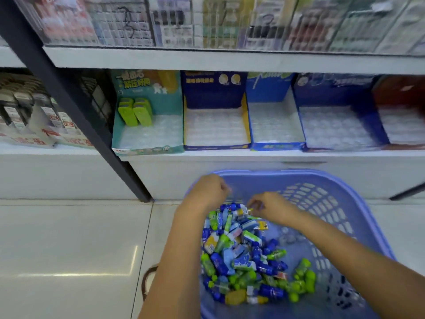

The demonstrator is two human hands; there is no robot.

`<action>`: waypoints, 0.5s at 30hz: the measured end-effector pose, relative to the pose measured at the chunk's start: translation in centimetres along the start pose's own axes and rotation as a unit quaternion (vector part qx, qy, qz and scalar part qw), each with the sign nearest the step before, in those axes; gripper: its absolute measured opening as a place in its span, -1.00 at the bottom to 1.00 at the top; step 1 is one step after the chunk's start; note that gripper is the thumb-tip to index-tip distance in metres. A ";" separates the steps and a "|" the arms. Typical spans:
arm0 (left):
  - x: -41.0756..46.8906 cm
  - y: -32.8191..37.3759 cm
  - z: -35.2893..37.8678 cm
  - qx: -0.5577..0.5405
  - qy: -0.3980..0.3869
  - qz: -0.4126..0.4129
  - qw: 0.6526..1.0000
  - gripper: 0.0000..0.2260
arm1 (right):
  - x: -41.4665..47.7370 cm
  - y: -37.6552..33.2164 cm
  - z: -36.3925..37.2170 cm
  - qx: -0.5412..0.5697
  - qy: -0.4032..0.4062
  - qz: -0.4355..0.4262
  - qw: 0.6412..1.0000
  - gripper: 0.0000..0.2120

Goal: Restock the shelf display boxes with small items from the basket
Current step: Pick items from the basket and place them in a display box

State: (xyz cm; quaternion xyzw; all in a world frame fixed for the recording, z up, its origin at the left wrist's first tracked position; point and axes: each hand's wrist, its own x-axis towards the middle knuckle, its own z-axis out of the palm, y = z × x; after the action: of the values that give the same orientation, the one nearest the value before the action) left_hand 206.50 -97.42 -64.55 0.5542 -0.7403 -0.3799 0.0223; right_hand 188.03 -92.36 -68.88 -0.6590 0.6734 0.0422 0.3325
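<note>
Pale glossy tiles cover the floor (69, 249), crossed by thin grout lines and a soft streak of reflected light (76, 275). A white shelf unit stands on it, with a plain base panel (57, 178), a lower board (253, 155) and an upper board (184, 59). A dark post (76, 107) slants across its front. A clear guard (207, 26) fronts the top row.

Both the left hand (208, 192) and right hand (271, 206) are bare, forearms too.

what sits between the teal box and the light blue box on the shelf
A dark blue display box, tray empty, in the head view.
</note>
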 end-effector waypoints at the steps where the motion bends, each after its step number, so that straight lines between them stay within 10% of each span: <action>1: 0.3 -0.1 1.9 0.045 -0.042 -0.008 0.998 -0.80 | -0.2 1.7 1.3 -0.005 -0.037 0.029 0.999 -0.71; 7: 0.9 -3.2 10.8 0.225 -0.200 -0.049 0.952 -0.76 | 1.1 7.5 6.8 0.004 -0.076 0.085 0.993 -0.69; 15: 2.7 -4.8 13.3 0.261 -0.088 -0.089 0.957 -0.79 | 4.1 7.3 12.1 0.087 -0.042 0.062 0.993 -0.78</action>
State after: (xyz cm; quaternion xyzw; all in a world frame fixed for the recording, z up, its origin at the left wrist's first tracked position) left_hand 203.26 -92.96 -77.86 0.5687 -0.7605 -0.2210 -0.2221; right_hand 186.49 -88.90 -83.10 -0.5824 0.6992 0.0322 0.4133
